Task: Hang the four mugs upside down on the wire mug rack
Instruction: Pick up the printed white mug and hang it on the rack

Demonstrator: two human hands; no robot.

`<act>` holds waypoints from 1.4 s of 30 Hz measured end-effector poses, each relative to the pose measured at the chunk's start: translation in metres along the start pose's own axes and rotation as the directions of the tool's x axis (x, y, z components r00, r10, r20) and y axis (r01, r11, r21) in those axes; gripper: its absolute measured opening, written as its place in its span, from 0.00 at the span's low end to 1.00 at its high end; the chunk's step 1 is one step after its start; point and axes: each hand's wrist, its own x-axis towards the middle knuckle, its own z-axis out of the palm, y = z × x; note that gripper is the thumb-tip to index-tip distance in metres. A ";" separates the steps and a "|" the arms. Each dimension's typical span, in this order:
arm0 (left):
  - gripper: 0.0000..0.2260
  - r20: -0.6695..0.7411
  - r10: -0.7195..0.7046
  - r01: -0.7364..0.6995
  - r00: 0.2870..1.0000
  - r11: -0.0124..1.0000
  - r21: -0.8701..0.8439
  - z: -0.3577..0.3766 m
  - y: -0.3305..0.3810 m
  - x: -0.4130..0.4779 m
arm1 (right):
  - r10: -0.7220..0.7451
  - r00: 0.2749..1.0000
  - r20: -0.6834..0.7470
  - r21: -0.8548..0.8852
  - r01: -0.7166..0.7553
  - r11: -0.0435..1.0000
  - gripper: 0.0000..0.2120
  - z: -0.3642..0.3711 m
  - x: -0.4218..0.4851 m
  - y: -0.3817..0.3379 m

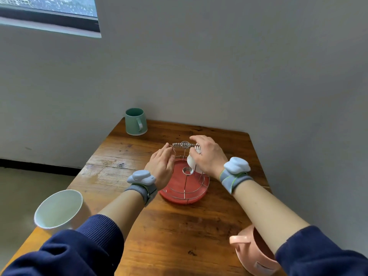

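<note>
The wire mug rack (184, 146) stands on a round red tray (180, 196) at the middle of the wooden table. My right hand (207, 154) grips a white mug (191, 161) held mouth-down over the rack's right side, mostly hidden by my fingers. My left hand (161, 165) pinches the left end of the rack's wire frame. A green mug (136, 121) stands upright at the far left corner. Another white mug (59, 209) sits upright at the near left edge. A pink mug (253, 253) stands at the near right, partly behind my right forearm.
The table (163, 232) butts against a grey wall at the back and right. Its left edge drops to the floor. Both wrists wear grey bands with pale blue pods.
</note>
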 end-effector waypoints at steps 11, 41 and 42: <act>0.22 0.126 0.054 -0.106 0.991 0.880 0.464 -0.043 -0.036 -0.087 | 0.099 0.986 0.136 -0.418 -0.034 0.908 0.49 0.037 -0.022 -0.025; 0.12 0.036 -0.488 0.483 0.872 0.871 0.093 -0.150 -0.048 -0.087 | 0.165 0.963 0.214 -0.624 0.005 0.781 0.55 0.032 -0.016 -0.033; 0.10 0.056 -0.514 0.516 0.856 0.846 -0.137 -0.151 -0.043 -0.084 | 0.158 0.963 0.218 -0.620 0.012 0.785 0.55 0.031 -0.016 -0.033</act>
